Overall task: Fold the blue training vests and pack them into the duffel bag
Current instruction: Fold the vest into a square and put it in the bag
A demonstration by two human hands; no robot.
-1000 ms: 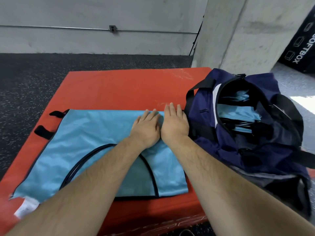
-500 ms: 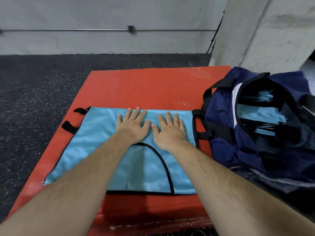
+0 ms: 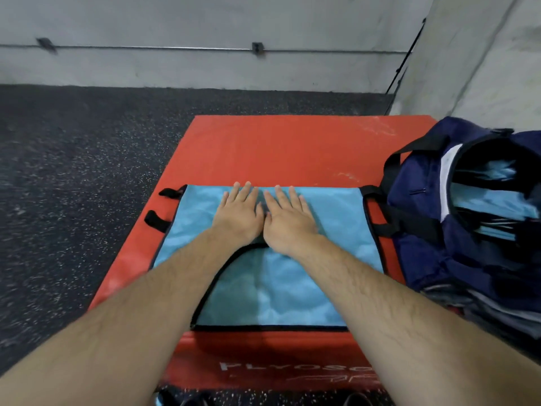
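head cam: left grip (image 3: pixel 238 213) & right grip (image 3: pixel 288 216) flat, fingers spread, on vest (image 3: pixel 292 288); bag (image 3: pixel 468 230) cut off.

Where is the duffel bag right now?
In the head view, the duffel bag sits at the right edge, on the red mat's right end, unzipped, just right of the flat blue vest.

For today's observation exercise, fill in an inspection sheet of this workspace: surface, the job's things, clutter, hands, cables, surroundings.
Surface: red padded box, scuffed, white lettering on its near face.
Job's things: blue vest lying flat on the box, black trim; navy duffel bag at the right, open, with folded blue vests inside.
Clutter: nothing seen.
Hands: left hand and right hand flat, side by side, palms down on the vest; no grip on anything.
Cables: nothing seen.
Surroundings: speckled dark floor, concrete wall with a thin metal rail, concrete pillar at the right.
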